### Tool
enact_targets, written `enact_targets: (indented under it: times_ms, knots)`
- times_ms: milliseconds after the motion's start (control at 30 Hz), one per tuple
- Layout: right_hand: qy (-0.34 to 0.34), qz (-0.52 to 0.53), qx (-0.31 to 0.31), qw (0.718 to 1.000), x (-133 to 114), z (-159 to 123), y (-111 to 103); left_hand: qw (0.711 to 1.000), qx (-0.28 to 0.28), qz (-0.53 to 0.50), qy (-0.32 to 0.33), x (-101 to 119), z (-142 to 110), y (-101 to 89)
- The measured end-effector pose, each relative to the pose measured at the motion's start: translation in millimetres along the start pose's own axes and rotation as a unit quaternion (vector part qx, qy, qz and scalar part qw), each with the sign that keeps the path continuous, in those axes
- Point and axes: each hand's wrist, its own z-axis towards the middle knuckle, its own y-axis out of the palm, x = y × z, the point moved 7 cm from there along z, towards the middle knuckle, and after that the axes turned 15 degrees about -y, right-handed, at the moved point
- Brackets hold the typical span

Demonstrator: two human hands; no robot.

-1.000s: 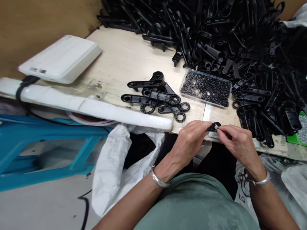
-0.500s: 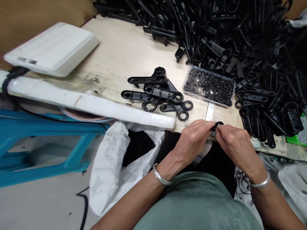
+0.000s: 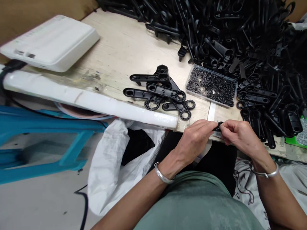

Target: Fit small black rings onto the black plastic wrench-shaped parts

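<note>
My left hand (image 3: 193, 139) and my right hand (image 3: 238, 134) meet at the near edge of the wooden table (image 3: 124, 54). Both pinch one small black plastic part (image 3: 218, 125) between their fingertips; most of it is hidden by the fingers. Just beyond the hands stands a clear tray of small black screws (image 3: 211, 85). To its left lies a small group of black plastic handles (image 3: 163, 92) with ring ends. A silver bangle sits on each wrist.
A big heap of black plastic handles (image 3: 240, 35) covers the back and right of the table. A white flat device (image 3: 51, 41) lies at the far left, above a white padded bar (image 3: 91, 102). A white sack (image 3: 112, 166) hangs below the edge, beside a blue frame (image 3: 43, 143).
Both hands stay pinched on the small black part at the table edge. My right hand has turned slightly, its fingers curling more over the part. The view has shifted a little.
</note>
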Motion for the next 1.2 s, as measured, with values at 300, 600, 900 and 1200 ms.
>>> enact_targets:
  times_ms: [300,600,900,1200]
  knots:
    - [-0.007,-0.083,-0.004,0.996,-20.9,4.3,-3.1,1.0,0.002,-0.005,0.005,0.6,-0.1,-0.9]
    - [0.03,0.042,-0.049,0.997,-3.7,4.8,4.7,1.0,0.007,-0.004,0.0,-0.2,1.8,-2.6]
    - [-0.06,-0.268,-0.035,0.961,-29.8,1.7,11.0,1.0,0.021,-0.006,-0.004,0.2,0.0,-3.4]
    - [0.061,0.201,0.013,0.978,7.1,0.1,11.1,1.0,0.013,0.004,0.011,-1.6,-1.5,-1.9]
